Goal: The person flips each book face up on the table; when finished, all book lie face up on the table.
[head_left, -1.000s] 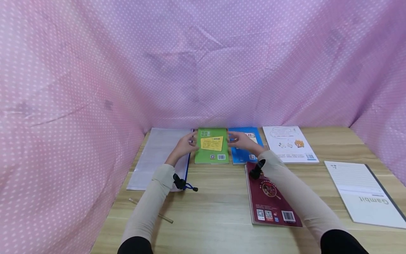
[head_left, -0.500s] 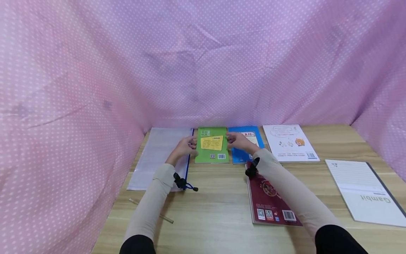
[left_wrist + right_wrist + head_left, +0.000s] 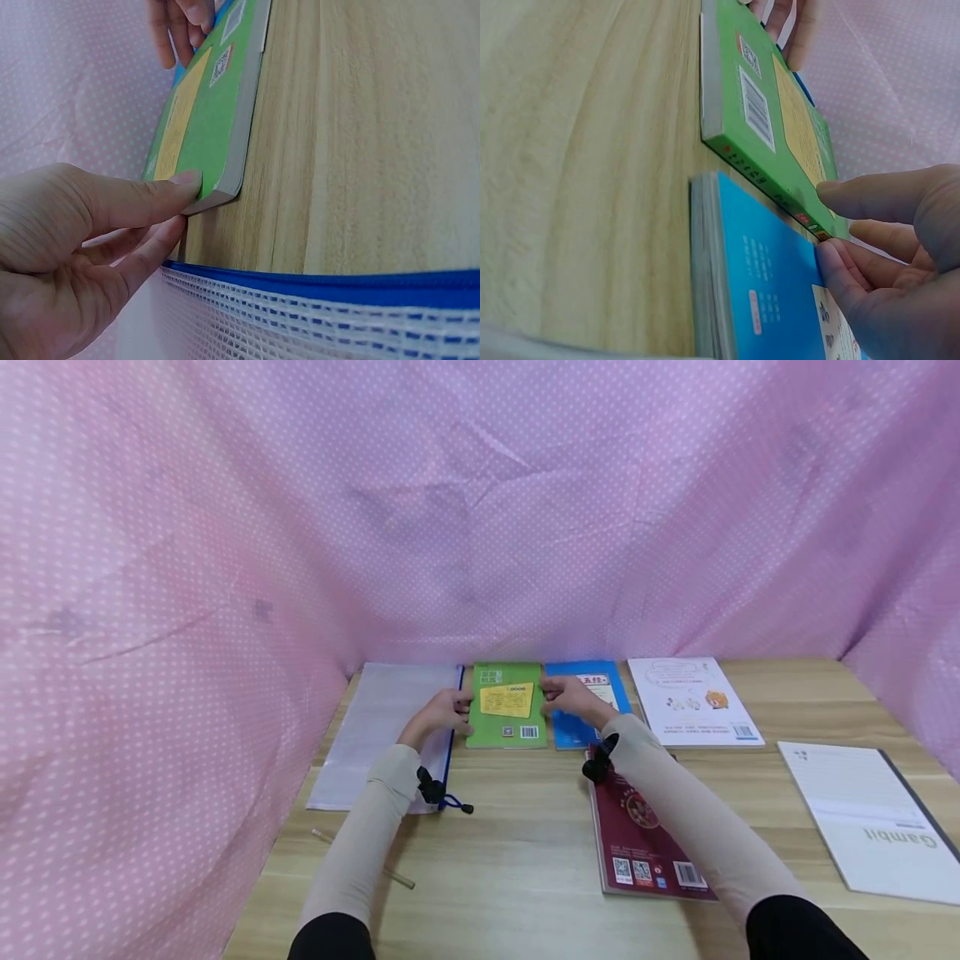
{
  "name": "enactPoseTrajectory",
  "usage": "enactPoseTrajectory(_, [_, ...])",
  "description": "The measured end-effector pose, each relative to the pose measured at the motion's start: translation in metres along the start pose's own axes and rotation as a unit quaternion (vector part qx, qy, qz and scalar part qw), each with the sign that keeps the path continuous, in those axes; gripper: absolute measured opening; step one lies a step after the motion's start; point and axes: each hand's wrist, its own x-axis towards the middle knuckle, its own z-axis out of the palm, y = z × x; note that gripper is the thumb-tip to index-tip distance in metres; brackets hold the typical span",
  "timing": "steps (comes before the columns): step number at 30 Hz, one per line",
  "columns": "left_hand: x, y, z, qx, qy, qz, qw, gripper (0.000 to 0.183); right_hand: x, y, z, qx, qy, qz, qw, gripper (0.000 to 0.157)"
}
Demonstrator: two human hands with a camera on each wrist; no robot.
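Small green paperback w/ yellow panel (image 3: pixel 507 704) lies flat btw. the hands: L hand (image 3: pixel 441 713) pinches its left edge, thumb on the cover, & R hand (image 3: pixel 572 697) pinches the spine edge opp.; two-sided hold prob. keeps it level. Glossy blue book (image 3: pixel 761 277) sits just beside it, partly beneath R hand; white mesh pouch w/ blue zip (image 3: pixel 378 722) is under & left of L hand. White book w/ cartoon animals (image 3: pixel 696 702) lies right of R hand, maroon book (image 3: pixel 637 852) below R forearm (image 3: pixel 697 810), white "Gambit" notebook (image 3: pixel 866 818) well right; prob. spread so each is reachable. Thin pencil-like stick (image 3: pixel 401 878) crosses beneath L forearm (image 3: pixel 352 864). Pale wood-grain bench (image 3: pixel 510 835); pink polka-dot cloth (image 3: pixel 480 527) hangs behind & at both sides.
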Motion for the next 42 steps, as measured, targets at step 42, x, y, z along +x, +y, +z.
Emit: enactPoseTrajectory(42, [0.002, 0.017, 0.005, 0.146, 0.008, 0.005, 0.9892, 0.038, -0.007, -0.004, 0.002, 0.109, 0.015, 0.061, 0.992, 0.066])
